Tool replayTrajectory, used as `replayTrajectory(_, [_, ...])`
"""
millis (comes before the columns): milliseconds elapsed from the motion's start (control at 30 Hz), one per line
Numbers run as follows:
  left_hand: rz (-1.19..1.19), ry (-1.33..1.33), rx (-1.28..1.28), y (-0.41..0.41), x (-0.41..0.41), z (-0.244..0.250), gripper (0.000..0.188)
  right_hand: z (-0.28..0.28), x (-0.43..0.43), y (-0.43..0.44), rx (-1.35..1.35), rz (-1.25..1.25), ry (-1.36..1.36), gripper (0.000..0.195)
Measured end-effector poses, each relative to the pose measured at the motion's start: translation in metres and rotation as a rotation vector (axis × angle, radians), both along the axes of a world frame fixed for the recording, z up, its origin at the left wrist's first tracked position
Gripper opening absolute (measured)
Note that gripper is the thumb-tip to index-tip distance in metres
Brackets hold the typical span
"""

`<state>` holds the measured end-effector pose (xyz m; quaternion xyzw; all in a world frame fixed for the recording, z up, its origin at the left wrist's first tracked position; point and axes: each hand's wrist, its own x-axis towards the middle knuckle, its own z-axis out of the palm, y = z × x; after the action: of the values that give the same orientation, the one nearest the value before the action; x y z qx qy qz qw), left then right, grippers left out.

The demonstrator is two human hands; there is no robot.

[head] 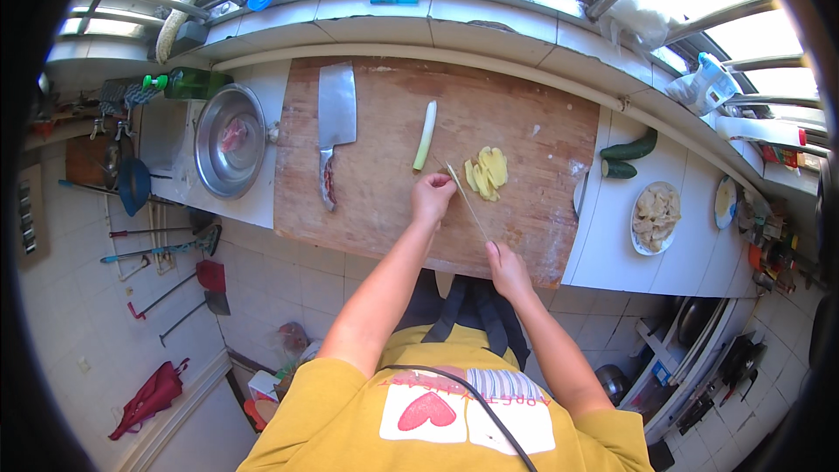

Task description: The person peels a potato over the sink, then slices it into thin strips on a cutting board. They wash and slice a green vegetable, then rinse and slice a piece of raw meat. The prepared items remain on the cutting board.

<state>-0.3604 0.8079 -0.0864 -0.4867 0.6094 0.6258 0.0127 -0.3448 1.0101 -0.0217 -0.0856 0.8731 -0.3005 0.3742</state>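
Observation:
On the wooden chopping board point(387, 229), my left hand point(432, 198) has its fingers bunched around a small pale piece of food point(452, 171), mostly hidden by them. My right hand point(509, 270) grips a knife point(470, 208) whose blade shows edge-on as a thin slanting line. The blade's far end lies beside my left fingertips. Just right of it is a pile of sliced yellow ginger point(487, 172). A length of leek or scallion stalk point(425, 136), white at the far end and green at the near one, lies beyond my left hand. A cleaver point(337, 108) rests flat at the board's left.
Left of the board, a steel basin point(204, 156) holds a pink piece point(234, 136), probably meat. A cucumber point(629, 146) and a cut cucumber piece point(618, 169) lie at right, near a plate point(638, 242) of pale food. A pipe point(459, 56) runs along the back wall.

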Motion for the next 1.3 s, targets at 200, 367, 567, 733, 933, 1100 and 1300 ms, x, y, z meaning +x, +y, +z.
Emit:
replayTrajectory(200, [0.007,0.048,0.021,-0.001,0.004,-0.002,0.015,-0.032,-0.015,-0.012,-0.214,-0.128,-0.150,0.042])
replayTrajectory(367, [0.020,0.071,0.045,0.003,0.004,0.001,0.018,-0.007,-0.012,0.014,-0.157,-0.136,-0.153,0.041])
replayTrajectory(567, [0.009,0.026,0.034,0.003,0.003,0.004,0.020,0.027,0.001,0.031,-0.036,0.014,-0.017,0.043])
replayTrajectory(733, [0.002,0.029,0.033,0.004,0.002,0.004,0.020,0.030,0.002,0.029,0.013,0.022,-0.051,0.044])
replayTrajectory(933, [0.005,0.009,0.016,0.004,0.004,-0.002,0.019,0.017,-0.001,0.011,0.035,0.033,-0.034,0.047])
replayTrajectory(1100, [-0.024,0.037,0.001,0.005,0.002,0.004,0.020,-0.024,-0.003,-0.013,0.053,0.016,0.099,0.046])
replayTrajectory(1300, [0.026,0.073,0.024,0.005,0.008,-0.002,0.023,-0.020,-0.012,0.006,-0.165,-0.356,-0.439,0.045])
